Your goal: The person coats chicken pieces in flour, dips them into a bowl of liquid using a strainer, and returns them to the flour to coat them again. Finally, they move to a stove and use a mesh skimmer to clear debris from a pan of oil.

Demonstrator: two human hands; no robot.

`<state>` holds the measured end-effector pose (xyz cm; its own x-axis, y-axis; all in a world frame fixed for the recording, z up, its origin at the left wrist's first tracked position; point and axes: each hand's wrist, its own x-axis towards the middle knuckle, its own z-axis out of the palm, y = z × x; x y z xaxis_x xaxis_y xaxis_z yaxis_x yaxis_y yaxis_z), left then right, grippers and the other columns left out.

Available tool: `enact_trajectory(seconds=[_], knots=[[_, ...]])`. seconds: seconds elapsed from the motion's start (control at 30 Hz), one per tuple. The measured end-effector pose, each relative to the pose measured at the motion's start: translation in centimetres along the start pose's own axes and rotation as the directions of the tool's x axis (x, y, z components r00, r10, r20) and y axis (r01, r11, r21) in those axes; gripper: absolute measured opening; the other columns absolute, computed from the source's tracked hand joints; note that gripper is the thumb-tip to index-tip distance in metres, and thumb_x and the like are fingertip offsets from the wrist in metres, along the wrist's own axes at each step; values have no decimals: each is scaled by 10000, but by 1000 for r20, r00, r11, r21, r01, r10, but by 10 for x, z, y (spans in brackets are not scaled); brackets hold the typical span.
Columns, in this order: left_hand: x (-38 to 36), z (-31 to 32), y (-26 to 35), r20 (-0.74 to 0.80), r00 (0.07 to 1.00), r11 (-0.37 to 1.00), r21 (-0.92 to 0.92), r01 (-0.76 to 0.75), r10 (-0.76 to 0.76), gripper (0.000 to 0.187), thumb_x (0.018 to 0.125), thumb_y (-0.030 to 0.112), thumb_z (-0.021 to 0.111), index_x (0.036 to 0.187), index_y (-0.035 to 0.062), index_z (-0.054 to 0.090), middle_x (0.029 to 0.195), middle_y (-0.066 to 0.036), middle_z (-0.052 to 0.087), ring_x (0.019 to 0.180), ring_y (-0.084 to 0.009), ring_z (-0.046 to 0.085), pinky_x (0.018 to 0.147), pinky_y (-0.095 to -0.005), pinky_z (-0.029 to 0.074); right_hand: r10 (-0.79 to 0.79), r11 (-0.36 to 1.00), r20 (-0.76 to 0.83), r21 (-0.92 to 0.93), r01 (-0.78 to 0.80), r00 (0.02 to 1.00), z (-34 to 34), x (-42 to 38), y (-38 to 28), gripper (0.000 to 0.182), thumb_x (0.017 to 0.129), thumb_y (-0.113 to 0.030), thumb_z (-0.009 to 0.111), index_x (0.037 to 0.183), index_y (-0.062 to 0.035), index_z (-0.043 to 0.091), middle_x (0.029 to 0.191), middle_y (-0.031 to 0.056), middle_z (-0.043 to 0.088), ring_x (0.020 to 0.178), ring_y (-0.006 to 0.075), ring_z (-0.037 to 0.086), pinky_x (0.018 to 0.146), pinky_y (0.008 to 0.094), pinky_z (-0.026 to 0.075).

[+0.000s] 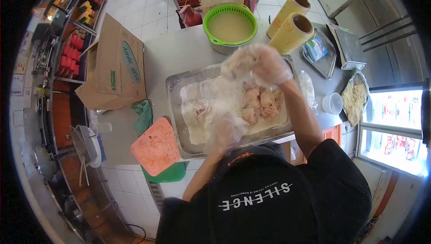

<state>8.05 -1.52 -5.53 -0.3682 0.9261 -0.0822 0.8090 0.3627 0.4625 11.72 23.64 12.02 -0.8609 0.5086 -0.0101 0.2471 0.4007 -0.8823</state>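
1. Plainly, the raw meat [268, 100] sat toward the tray's [174, 102] right edge, between the gloved hands.
2. The right hand [269, 64] was near the far edge, the left hand [226, 132] over the near one; blur hid both finger grips.

1. On the black shirt [274, 199] at the near side, you can read "SILENCE", struck through, with "TRYING IS SOMETHING" and "KEEPING" in small print.
2. On the cardboard box [107, 58] at left, you can make out "FRY" ending the oval logo.
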Motion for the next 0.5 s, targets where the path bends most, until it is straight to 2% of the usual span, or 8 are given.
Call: enact_trajectory(seconds=[0.03, 0.07, 0.13, 0.23, 0.33, 0.43, 0.5], knots=[[5, -2, 2, 53, 998, 998, 58, -20, 17, 232, 844, 258, 636, 886, 32, 665, 787, -132, 660, 725, -327, 644, 700, -447, 513, 38, 997, -33, 65, -36, 999, -9, 18, -3, 247, 795, -116, 680, 1034, -61, 705, 932, 130, 710, 893, 279, 679, 844, 365, 531], [9, -4, 5, 107, 994, 992, 114, -46, 34, 232, 845, 264, 612, 864, 43, 681, 780, -134, 659, 718, -336, 639, 695, -458, 507, -21, 992, -92, -126, 10, 996, -14, 37, -3, 244, 802, -140, 676, 1035, -71, 707, 932, 134, 711, 894, 292, 678, 842, 375, 531], [20, -23, 18, 96, 992, 996, 7, -89, 88, 254, 836, 284, 599, 828, 49, 697, 790, -172, 667, 735, -354, 643, 693, -479, 504, -169, 865, -176, -498, 61, 970, -20, 79, 1, 243, 817, -186, 667, 1036, -92, 711, 933, 142, 713, 896, 318, 676, 839, 395, 531], [26, -32, 27, 180, 983, 998, -45, 36, -28, 266, 840, 285, 588, 839, 50, 712, 808, -192, 676, 791, -354, 661, 715, -473, 506, -141, 709, -70, -704, 51, 987, -4, 150, 37, 309, 875, -318, 591, 937, -50, 731, 960, 198, 706, 920, 371, 669, 833, 450, 523], [20, -27, 18, 212, 977, 999, -9, -33, 34, 304, 865, 314, 574, 883, 49, 721, 837, -200, 689, 832, -348, 671, 740, -464, 516, -75, 666, 17, -744, 63, 997, 14, 203, 116, 318, 825, -255, 654, 1112, -121, 680, 1016, 176, 696, 939, 344, 659, 826, 434, 521], [7, -41, 16, 258, 964, 977, -181, 112, -62, 322, 865, 343, 592, 921, 57, 729, 853, -197, 696, 868, -340, 675, 750, -460, 517, -118, 685, 2, -723, 83, 993, 23, 185, 102, 351, 855, -256, 620, 1172, -104, 634, 1068, 214, 677, 948, 325, 665, 826, 438, 514], [-4, 7, -6, 314, 937, 962, -168, 215, -155, 355, 851, 377, 608, 928, 52, 729, 847, -211, 694, 848, -356, 674, 746, -463, 515, -484, 666, -102, -687, 291, 869, 41, 159, 118, 369, 887, -251, 584, 1220, -90, 596, 1087, 237, 666, 960, 330, 665, 828, 440, 515]])
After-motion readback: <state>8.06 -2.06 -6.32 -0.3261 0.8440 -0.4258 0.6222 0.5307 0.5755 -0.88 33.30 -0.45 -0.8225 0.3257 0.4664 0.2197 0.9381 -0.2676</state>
